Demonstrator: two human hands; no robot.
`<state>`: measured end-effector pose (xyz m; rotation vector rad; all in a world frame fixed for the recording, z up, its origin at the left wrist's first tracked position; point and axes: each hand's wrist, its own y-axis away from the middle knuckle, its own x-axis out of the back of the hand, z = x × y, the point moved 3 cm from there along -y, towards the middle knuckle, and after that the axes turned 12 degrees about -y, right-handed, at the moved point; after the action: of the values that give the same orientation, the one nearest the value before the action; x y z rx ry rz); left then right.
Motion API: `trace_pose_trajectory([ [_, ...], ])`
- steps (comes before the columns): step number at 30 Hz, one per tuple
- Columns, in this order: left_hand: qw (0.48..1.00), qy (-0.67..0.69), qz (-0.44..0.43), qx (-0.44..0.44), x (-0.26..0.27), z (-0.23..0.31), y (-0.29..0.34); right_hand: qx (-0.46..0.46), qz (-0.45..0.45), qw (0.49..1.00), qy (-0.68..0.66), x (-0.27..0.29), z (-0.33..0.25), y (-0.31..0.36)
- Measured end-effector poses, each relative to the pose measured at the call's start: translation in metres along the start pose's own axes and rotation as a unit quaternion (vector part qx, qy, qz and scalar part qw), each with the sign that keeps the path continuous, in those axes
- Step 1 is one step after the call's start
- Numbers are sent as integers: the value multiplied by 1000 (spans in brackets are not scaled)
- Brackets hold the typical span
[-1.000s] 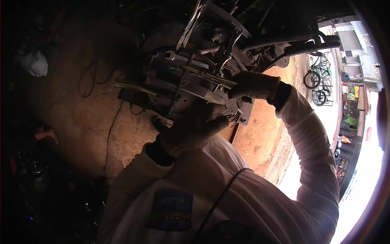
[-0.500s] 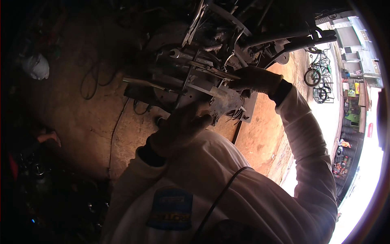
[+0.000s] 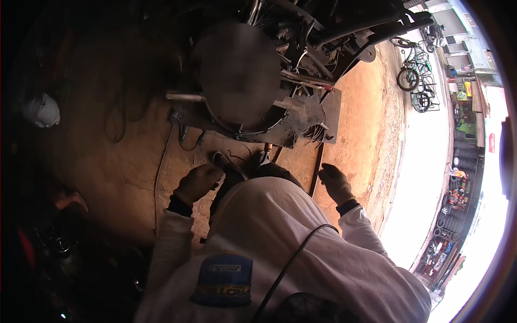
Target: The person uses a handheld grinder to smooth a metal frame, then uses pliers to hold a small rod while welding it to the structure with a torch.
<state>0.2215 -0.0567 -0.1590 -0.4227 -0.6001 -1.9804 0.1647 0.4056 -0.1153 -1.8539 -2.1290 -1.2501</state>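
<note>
Both my hands wear dark gloves and hang apart from the metal work bench. On the left my left hand is loosely curled, with no object showing in it. My right hand is also curled, past the bench's right corner, with no object visible. Ahead of them lies the dark steel bench top, with a cluster of wires at its right end. A large round dark disc, smeared by motion, covers much of the work. Behind it stand metal bars and a tubular frame. A pale-ended bar juts out left.
Cables trail over the brown floor. At far left are a white bag and part of another person's limb. Outside on the right stand a bicycle and stacked tyres. My shoes are below the bench edge.
Both hands have drawn back from the metal work towards my body and moved apart. The round disc now covers the middle of the work, and the wrench seen there earlier is hidden or gone.
</note>
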Motion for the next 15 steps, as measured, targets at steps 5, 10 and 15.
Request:
trace_pose_trajectory([
  [5, 942, -289, -148, 85, -81, -85, 58, -62, -161, 967, 186, -36, 26, 21],
  [10, 938, -253, -163, 171, -88, -76, 121, -86, -105, 990, 40, -55, 85, -14],
  [15, 921, -296, -145, 208, -78, -62, 184, -74, -61, 980, -173, -99, 115, -13],
])
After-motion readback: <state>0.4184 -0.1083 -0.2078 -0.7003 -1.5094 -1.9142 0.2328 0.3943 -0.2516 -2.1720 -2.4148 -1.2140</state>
